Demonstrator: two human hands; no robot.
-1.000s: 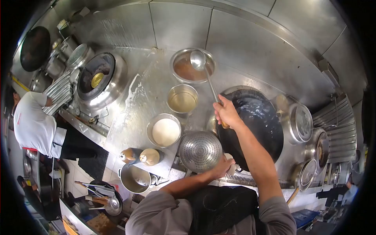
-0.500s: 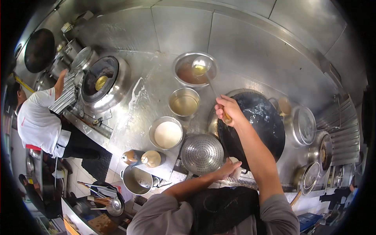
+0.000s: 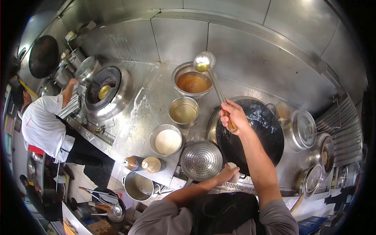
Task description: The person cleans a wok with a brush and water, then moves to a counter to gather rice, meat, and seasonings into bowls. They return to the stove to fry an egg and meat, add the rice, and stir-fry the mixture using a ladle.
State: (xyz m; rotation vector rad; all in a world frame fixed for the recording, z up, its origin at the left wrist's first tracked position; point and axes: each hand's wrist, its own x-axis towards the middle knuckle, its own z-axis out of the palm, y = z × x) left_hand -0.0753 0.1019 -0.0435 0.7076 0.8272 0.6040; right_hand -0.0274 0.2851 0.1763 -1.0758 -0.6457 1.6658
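My right hand (image 3: 234, 116) is closed round the wooden handle of a metal ladle (image 3: 205, 62), which holds some yellow liquid and hangs over the back edge of a bowl of brown liquid (image 3: 193, 83). A black wok (image 3: 256, 137) lies beneath my right forearm. Low at the wok's near left edge, my left hand (image 3: 228, 174) grips a pale cloth (image 3: 234, 172). Beside it is a perforated strainer (image 3: 201, 160).
Left of the strainer stand a pot of white contents (image 3: 167, 141), a pot of yellowish liquid (image 3: 184, 111) and two bottles (image 3: 152, 165). A co-worker (image 3: 45, 125) stands at another wok station (image 3: 105, 92). Lidded pots (image 3: 303, 128) stand at right.
The ladle has risen from over the brown liquid to the bowl's back edge, still with yellow liquid in it. The view has shifted slightly. My left hand still holds the cloth.
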